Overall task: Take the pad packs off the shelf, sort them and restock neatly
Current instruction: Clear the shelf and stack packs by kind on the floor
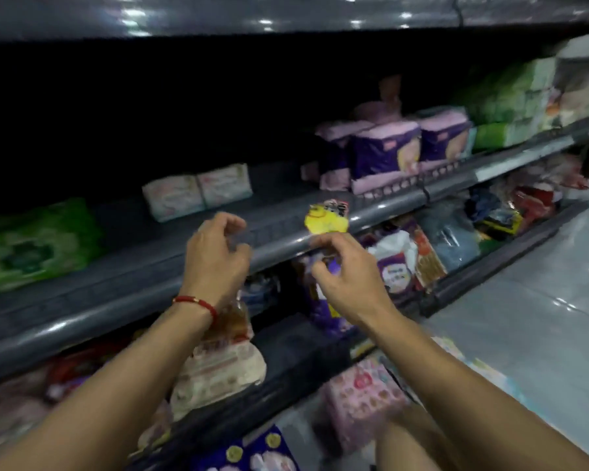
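Observation:
My left hand (pixel 215 256), with a red bracelet on its wrist, hovers at the front lip of the middle shelf (pixel 150 266), fingers loosely curled around nothing. My right hand (pixel 344 277) is beside it, fingers curled. A small yellow pack (pixel 327 219) sits right above its fingertips at the shelf edge; blur hides whether the fingers hold it. On the shelf lie a green pad pack (pixel 38 243) at the left, two white-pink pad packs (pixel 198 192) in the middle, and purple-pink packs (pixel 385 154) to the right.
Green and white packs (pixel 510 100) are stacked at the far right of the shelf. The lower shelf (pixel 296 362) holds mixed packs, among them a beige one (pixel 218 372) under my left wrist. Pink and blue packs (pixel 361 399) lie on the floor beside the grey tiled aisle (pixel 541 317).

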`<action>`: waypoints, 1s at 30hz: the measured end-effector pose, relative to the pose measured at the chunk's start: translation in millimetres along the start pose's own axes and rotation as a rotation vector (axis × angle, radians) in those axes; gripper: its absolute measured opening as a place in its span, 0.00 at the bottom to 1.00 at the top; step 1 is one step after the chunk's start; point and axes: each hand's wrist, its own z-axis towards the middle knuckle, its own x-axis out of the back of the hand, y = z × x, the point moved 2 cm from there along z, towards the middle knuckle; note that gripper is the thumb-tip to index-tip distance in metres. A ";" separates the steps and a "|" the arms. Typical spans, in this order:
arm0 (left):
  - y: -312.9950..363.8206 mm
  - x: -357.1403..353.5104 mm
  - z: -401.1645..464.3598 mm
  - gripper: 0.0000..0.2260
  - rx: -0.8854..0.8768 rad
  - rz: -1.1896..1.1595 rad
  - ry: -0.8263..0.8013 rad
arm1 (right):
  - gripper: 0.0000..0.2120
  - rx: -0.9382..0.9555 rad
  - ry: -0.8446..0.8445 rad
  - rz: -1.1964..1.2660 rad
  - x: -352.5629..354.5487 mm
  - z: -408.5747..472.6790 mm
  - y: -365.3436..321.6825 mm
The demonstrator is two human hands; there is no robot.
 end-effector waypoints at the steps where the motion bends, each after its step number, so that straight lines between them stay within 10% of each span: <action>1: -9.6 10.8 12.7 0.13 -0.024 0.065 0.038 | 0.16 0.058 -0.020 -0.007 -14.0 18.2 -12.1; 18: -163.1 19.5 228.6 0.40 0.191 0.687 -0.248 | 0.33 0.113 -0.595 -0.638 -208.0 269.2 0.4; 24: -188.1 1.0 247.9 0.40 0.167 0.861 -0.262 | 0.44 0.207 -0.523 -0.710 -240.3 309.8 18.3; 30: -187.0 3.0 239.5 0.26 0.158 0.831 -0.144 | 0.28 0.180 -0.358 -0.913 -229.9 302.4 7.3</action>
